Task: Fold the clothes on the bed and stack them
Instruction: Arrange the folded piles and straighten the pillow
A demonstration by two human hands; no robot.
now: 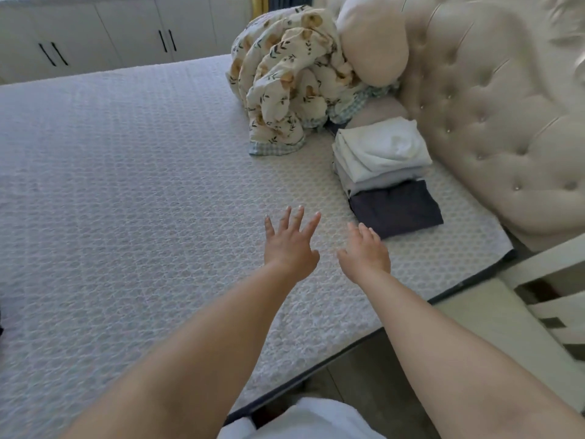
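**foldfan22:** Both hands are out over the bed (126,185) and empty. The left hand (289,245) has its fingers spread straight, the right hand (364,251) is flat and relaxed. Neither is touching fabric.

**linenlurker:** ok so biggest to smallest, what's actually on there?

**foldfan22:** After the mattress itself, there's the tufted headboard (490,106) on the right. Then the crumpled floral quilt (285,77) near the head, with a pillow (373,42) leaning on it. Then the folded stack (386,172): white pieces on top, pale grey under them, and a dark navy piece (395,207) at the bottom poking out toward the person.

**linenlurker:** and the stack sits where relative to the hands?

**foldfan22:** Ahead and to the right, just beyond the right fingertips, so the right hand is nearer. Its long axis runs away from the person toward the quilt. I see no loose clothes anywhere in view, so I'd guess the folding is basically done.

**linenlurker:** any labels?

**foldfan22:** None I can read.
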